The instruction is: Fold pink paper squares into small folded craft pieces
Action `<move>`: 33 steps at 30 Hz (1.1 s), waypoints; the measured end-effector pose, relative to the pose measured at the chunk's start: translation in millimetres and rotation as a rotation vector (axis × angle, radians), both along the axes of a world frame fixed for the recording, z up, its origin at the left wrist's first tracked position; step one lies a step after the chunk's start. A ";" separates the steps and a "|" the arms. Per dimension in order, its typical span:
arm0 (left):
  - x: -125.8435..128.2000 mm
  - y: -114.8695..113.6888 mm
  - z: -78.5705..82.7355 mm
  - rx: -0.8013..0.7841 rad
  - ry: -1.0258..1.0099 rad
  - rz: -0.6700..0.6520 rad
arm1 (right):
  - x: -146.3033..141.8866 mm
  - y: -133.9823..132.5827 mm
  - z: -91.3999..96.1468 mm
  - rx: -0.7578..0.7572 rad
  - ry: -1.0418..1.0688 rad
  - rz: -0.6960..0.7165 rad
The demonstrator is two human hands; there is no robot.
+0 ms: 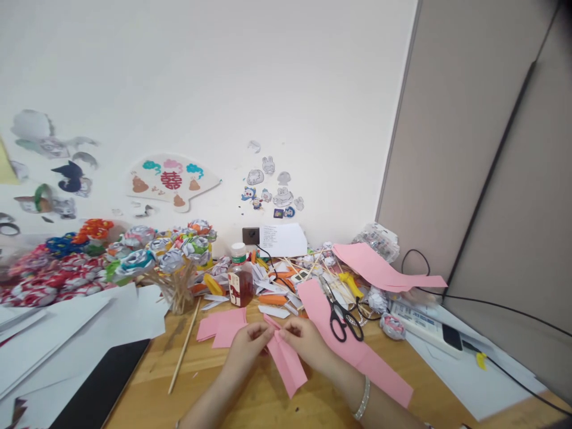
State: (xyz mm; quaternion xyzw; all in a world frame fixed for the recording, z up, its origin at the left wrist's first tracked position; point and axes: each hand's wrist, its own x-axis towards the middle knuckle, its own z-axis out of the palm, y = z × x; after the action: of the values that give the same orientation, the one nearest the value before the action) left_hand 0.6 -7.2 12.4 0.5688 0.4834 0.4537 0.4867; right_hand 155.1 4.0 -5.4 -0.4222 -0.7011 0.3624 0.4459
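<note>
Between my two hands is a folded strip of pink paper (286,364), pinched near its upper end and hanging down toward me. My left hand (250,341) closes thumb and fingers on its left side. From the right, my right hand (304,339) pinches the same spot, a bracelet on its wrist. The part under the fingertips is hidden. Small cut pink paper pieces (223,328) lie left of my left hand. Right of my right hand, black-handled scissors (342,319) rest on a long pink paper strip (375,369).
Behind my hands stand a bottle of reddish liquid (241,280) and a bunch of paper flowers (172,256) on sticks. A wooden stick (184,345), a black tablet-like slab (105,387) and white sheets lie left. A power strip (426,328) with cables sits right.
</note>
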 end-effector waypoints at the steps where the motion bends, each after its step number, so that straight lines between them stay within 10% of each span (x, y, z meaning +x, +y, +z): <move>1: 0.1 -0.3 0.4 -0.003 -0.004 0.000 | 0.2 0.3 -0.4 -0.006 0.003 0.005; 33: 2.0 -3.5 0.0 0.108 0.095 0.020 | -0.1 -0.9 -1.4 0.080 -0.080 -0.023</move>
State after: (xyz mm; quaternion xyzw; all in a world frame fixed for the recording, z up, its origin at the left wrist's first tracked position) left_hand 2.7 -10.7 12.4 0.6103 0.4865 0.4566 0.4271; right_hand 155.0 3.1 -6.8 -0.4264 -0.7275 0.3117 0.4380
